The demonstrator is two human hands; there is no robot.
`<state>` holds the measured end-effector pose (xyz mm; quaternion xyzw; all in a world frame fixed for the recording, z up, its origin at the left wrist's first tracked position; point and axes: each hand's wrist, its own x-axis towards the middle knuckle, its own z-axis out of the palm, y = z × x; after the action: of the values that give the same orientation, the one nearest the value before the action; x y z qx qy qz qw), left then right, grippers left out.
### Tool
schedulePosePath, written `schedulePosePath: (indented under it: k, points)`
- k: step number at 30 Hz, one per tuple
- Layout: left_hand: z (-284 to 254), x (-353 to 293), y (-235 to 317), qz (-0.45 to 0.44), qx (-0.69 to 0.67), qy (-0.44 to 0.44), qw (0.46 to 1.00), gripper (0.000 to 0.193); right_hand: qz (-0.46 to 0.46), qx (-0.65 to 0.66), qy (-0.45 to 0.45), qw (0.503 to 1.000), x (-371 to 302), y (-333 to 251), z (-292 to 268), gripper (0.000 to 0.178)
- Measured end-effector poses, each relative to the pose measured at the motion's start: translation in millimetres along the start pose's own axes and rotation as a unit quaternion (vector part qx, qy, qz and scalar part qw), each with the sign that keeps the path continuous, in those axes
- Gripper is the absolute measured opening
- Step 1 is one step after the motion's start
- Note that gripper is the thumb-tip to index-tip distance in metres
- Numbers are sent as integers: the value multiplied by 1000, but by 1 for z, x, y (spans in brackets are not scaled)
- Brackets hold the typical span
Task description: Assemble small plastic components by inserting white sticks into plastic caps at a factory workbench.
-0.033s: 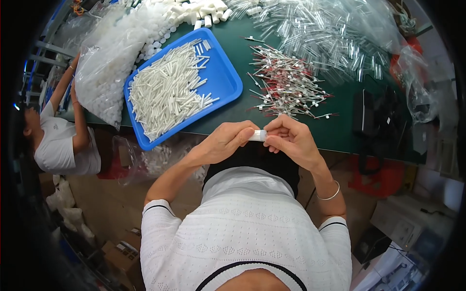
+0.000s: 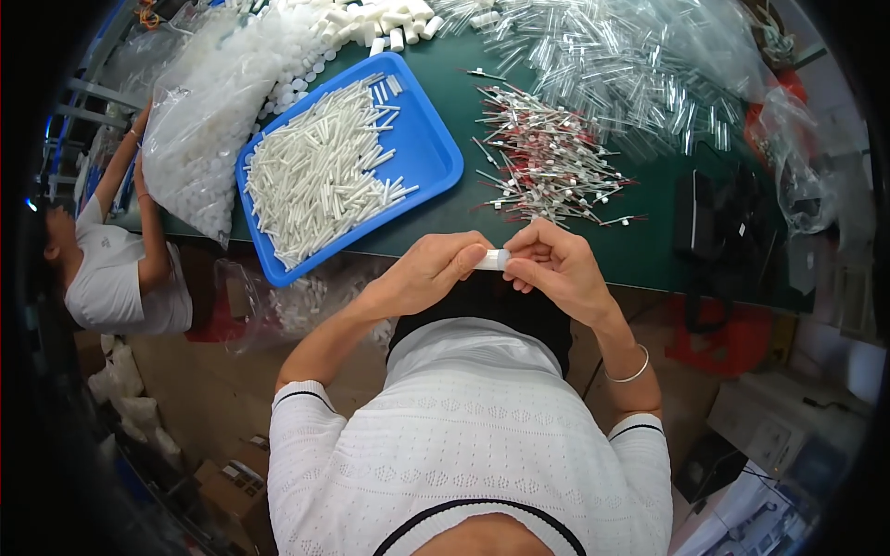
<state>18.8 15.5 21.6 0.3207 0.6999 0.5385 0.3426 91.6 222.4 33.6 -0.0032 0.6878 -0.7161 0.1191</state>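
Observation:
Between my hands, just off the table's front edge, lies a short white tube (image 2: 489, 260) with a translucent cap-like end on its right. My left hand (image 2: 434, 269) is closed around its left part, thumb along the side, so that end is hidden. The fingertips of my right hand (image 2: 551, 266) pinch the translucent end. Ahead and to the left sits a blue tray (image 2: 428, 148) with a heap of thin white rods (image 2: 315, 162). Ahead and to the right is a pile of small parts with red and pale wire leads (image 2: 552, 157).
Clear tubes (image 2: 640, 69) lie heaped at the back right. A plastic bag of white caps (image 2: 199, 139) and white cylinders (image 2: 397, 39) are at the back left. A black device (image 2: 705, 218) stands on the green table (image 2: 436, 243) at right. Another person (image 2: 130, 264) works at left.

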Motion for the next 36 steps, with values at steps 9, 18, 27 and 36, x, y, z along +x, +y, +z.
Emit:
schedulePosePath:
  k: [9, 18, 27, 36]
  points:
    - [18, -13, -7, 123, 202, 138, 962, 17, 19, -50, -9, 999, -2, 7, 8, 9]
    - [15, -17, -10, 137, 246, 135, 950, 21, -159, -30, 73, 984, -1, 34, 21, 20]
    - [18, -21, -12, 128, 186, 122, 966, 17, -180, -119, 36, 976, -3, 30, 16, 20]
    - [27, -21, -40, -94, -459, -155, 870, 53, -79, 116, 12, 990, -5, 40, 31, 11]
